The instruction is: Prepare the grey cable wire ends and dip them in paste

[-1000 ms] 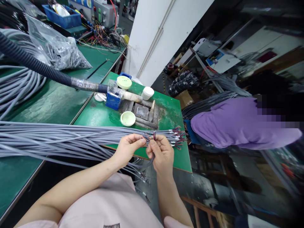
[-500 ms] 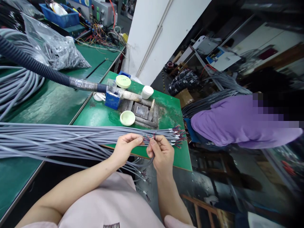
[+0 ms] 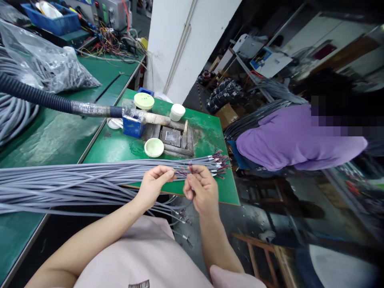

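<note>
Left hand (image 3: 153, 186) and right hand (image 3: 202, 190) pinch thin coloured wires (image 3: 186, 172)

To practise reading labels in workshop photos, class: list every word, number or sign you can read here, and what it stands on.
Dark print on the pink shirt: cut off by the picture's edge, unreadable.
Blue-and-white sign: too small and blurred to read.
Grey control box: any markings too small to read.
No text can be quoted.
</note>
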`<state>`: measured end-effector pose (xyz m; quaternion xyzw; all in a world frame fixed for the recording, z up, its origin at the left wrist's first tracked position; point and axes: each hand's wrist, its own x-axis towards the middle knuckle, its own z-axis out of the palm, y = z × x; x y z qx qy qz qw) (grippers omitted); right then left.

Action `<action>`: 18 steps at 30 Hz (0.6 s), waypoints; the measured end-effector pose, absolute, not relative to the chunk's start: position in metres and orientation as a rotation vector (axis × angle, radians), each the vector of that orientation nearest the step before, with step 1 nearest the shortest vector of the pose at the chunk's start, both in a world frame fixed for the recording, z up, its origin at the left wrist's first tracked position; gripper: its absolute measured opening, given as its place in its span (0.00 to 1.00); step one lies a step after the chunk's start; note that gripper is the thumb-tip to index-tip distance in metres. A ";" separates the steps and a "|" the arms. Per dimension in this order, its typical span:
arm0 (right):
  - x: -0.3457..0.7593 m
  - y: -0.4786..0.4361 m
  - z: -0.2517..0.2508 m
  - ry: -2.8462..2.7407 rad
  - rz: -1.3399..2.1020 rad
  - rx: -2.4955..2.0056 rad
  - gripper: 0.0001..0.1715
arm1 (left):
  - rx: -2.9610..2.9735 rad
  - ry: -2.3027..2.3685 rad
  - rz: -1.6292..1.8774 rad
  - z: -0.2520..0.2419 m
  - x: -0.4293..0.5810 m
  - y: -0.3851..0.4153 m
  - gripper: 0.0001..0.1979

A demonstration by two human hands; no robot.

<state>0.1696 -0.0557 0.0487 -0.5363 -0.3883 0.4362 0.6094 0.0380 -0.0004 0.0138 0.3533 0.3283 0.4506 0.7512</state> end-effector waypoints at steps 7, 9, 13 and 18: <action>0.250 -0.159 0.020 -0.604 0.833 -1.728 0.19 | 2.023 0.734 0.840 -0.003 0.019 0.015 0.09; 0.267 -0.184 -0.004 -0.597 0.682 -2.098 0.21 | 2.351 0.729 0.692 -0.011 0.025 0.014 0.11; 0.260 -0.193 -0.029 -0.687 0.741 -2.208 0.21 | 2.754 0.792 0.438 -0.018 0.046 0.003 0.12; 0.213 -0.153 -0.026 -0.790 1.395 -1.663 0.22 | 2.854 0.909 0.315 -0.012 0.062 -0.006 0.13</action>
